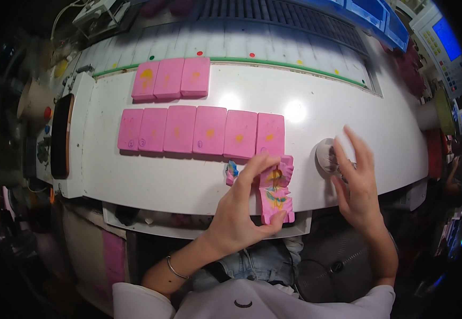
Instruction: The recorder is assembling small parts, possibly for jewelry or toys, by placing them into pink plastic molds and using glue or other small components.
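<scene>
My left hand point(241, 204) grips a pink rubber mould piece point(276, 194) near the table's front edge, thumb at its lower end and fingers at its upper end. The piece has a jagged right side and yellow and blue-green stains on its face. My right hand point(359, 186) is over a small round whitish container point(325, 155) with something dark at its mouth. Its fingers are spread apart, and I see nothing held in them. Left of the mould piece lies a small pink and blue scrap point(231, 173).
Pink rectangular blocks point(180, 129) with yellow marks form a row across the white table point(316, 80); three more point(168, 78) stand behind. A dark phone-like slab point(62, 135) lies at the left. Blue bins point(372, 16) and a machine with a blue screen point(446, 40) are at the back right.
</scene>
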Motion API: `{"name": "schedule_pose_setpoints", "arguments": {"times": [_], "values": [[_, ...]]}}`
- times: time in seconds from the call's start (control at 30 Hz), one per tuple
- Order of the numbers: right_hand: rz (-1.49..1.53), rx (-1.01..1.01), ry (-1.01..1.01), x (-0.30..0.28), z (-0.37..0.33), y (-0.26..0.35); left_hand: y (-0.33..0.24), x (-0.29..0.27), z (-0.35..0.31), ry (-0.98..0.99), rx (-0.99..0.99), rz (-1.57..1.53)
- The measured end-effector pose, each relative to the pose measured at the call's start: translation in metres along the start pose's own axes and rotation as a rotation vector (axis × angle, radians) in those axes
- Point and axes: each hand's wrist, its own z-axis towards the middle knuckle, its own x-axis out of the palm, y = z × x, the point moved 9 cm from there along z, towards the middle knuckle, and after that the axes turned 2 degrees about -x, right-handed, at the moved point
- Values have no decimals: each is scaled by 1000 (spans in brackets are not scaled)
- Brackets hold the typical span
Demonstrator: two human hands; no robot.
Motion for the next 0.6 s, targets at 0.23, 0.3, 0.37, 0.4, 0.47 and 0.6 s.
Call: {"name": "schedule_pose_setpoints", "arguments": {"times": [0.23,0.3,0.37,0.4,0.47,0.6], "values": [[228,-140,48,-5,-6,32,3,3,5,85,-57,7],[166,-351,-197,-25,-9,63,-2,4,8,112,-27,143],[64,-439,-99,-5,-8,77,1,4,7,115,-35,128],[-46,-523,1,7,-10,84,2,5,7,120,-38,108],[-55,-524,27,0,-3,83,3,8,8,124,-25,84],[86,-422,119,-7,4,69,4,6,3,103,-5,74]]}}
